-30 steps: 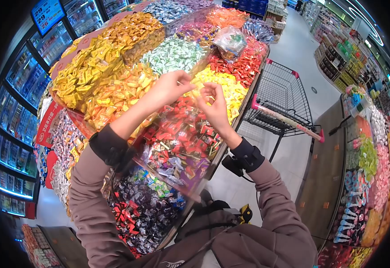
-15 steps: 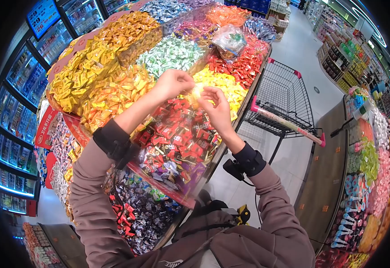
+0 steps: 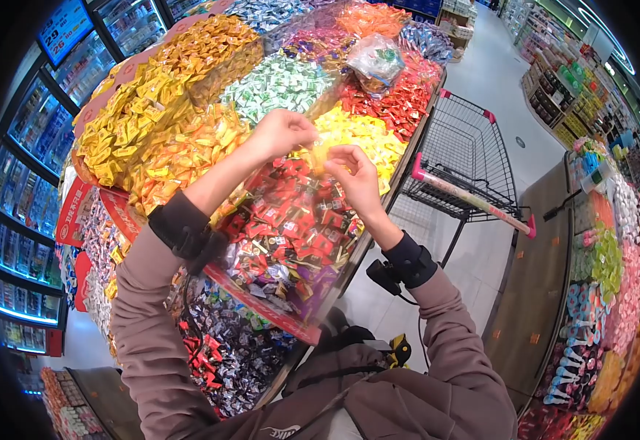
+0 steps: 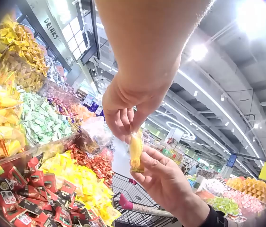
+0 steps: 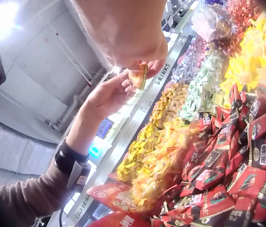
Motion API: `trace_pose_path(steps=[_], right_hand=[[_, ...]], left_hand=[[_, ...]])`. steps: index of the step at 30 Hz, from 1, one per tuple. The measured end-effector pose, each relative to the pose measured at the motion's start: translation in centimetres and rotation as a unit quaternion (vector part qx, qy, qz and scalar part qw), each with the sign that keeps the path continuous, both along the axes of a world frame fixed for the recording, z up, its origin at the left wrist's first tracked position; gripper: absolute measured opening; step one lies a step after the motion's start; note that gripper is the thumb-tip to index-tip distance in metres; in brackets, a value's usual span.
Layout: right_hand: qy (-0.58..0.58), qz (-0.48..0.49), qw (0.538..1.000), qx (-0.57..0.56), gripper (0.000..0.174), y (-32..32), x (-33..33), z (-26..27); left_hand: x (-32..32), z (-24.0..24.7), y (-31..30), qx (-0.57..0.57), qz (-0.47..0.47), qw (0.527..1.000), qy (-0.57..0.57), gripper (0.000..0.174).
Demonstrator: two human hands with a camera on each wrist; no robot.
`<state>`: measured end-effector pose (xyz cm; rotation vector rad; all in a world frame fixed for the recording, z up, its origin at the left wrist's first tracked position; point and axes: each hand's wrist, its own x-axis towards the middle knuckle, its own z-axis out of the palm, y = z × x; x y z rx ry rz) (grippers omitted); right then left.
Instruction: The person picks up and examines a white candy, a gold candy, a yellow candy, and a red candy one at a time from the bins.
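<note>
Between the two hands is a yellow wrapped candy [image 4: 136,147], long and narrow in the left wrist view. My left hand [image 3: 284,136] pinches one end of it from above with thumb and fingertips. Thumb and fingers of my right hand [image 3: 355,176] pinch the other end from below. Both hands are raised over the candy display, above red and black wrapped candies [image 3: 290,227] and close to a heap of bright yellow ones [image 3: 370,138]. In the right wrist view the candy is partly hidden by the right hand.
Orange-yellow candies [image 3: 184,165] and pale green candies [image 3: 283,86] fill neighbouring compartments. A clear plastic bag [image 3: 375,64] lies on the red candies. To the right stands a shopping cart [image 3: 466,161] with a pink-ended handle. Lit drink fridges [image 3: 23,205] line the left.
Both hands stay nearly in place, still pinching the yellow candy, with small finger movements. The head view has shifted slightly.
</note>
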<state>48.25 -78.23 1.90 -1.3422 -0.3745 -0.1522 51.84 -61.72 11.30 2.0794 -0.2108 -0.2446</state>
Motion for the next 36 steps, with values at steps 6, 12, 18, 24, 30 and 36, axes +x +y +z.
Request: trace_pose_path(steps=[6,12,18,24,30,36], right_hand=[[0.015,0.019,1.000,0.002,0.024,-0.6,0.6,-1.2],[0.051,0.018,0.998,0.011,0.021,-1.0,1.1,-2.0],[0.080,0.043,0.996,0.012,0.020,-1.1,1.0,-1.6],[0.079,0.035,0.996,-0.001,0.019,-1.4,1.3,-1.9],[0.067,0.021,0.997,0.018,0.020,-1.3,1.6,-2.9],[0.070,0.021,0.997,0.027,0.020,-1.3,1.2,-2.8]], left_hand=[[3.6,3.0,7.1,0.090,0.044,0.987,-0.122,0.014],[6.9,3.3,16.9,0.205,0.121,0.961,-0.142,0.012],[7.0,1.4,22.4,0.260,0.203,0.933,-0.143,0.012],[7.5,-0.3,25.0,0.279,0.243,0.924,-0.100,0.014],[7.6,-0.7,25.2,0.343,0.262,0.896,-0.101,0.020],[8.3,-1.2,25.4,0.361,0.288,0.878,-0.126,0.025]])
